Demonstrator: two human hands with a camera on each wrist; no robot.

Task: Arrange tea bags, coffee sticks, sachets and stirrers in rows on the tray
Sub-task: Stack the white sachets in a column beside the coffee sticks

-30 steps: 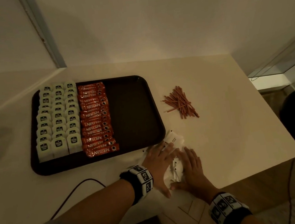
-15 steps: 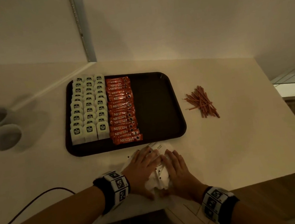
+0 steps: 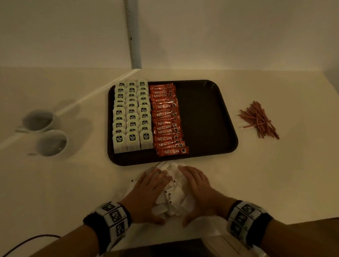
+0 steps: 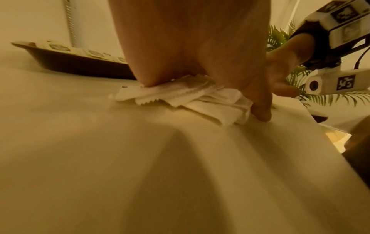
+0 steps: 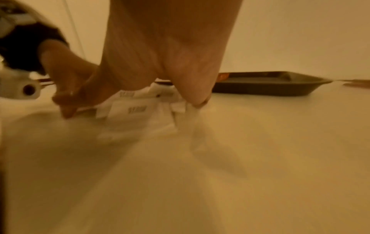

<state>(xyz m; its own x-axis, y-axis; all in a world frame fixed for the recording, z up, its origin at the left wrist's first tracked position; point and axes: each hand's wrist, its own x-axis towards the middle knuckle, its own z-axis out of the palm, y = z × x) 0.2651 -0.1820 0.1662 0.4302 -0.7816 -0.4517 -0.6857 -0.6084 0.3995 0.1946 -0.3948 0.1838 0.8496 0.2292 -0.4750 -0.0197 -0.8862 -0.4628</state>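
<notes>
A dark tray [image 3: 204, 113] holds three columns of white tea bags [image 3: 130, 116] on its left and a column of orange coffee sticks [image 3: 166, 118] beside them; its right part is bare. A pile of white sachets [image 3: 173, 194] lies on the table just in front of the tray. My left hand [image 3: 149, 195] and right hand [image 3: 200, 193] lie flat on either side of the pile, fingers straight, pressing it together. In the left wrist view the fingers [image 4: 260, 109] press on the sachets [image 4: 180, 95]. Red-brown stirrers [image 3: 258, 120] lie in a loose heap right of the tray.
Two white cups [image 3: 39, 120] [image 3: 52, 142] stand on the counter left of the tray. A black cable [image 3: 18, 247] runs over the near left edge. The table's front edge [image 3: 304, 221] is close behind my wrists. A wall backs the table.
Both hands have slid the sachet pile leftward from the tray's front right corner to in front of its middle. The head view has turned left and the cups have come into view.
</notes>
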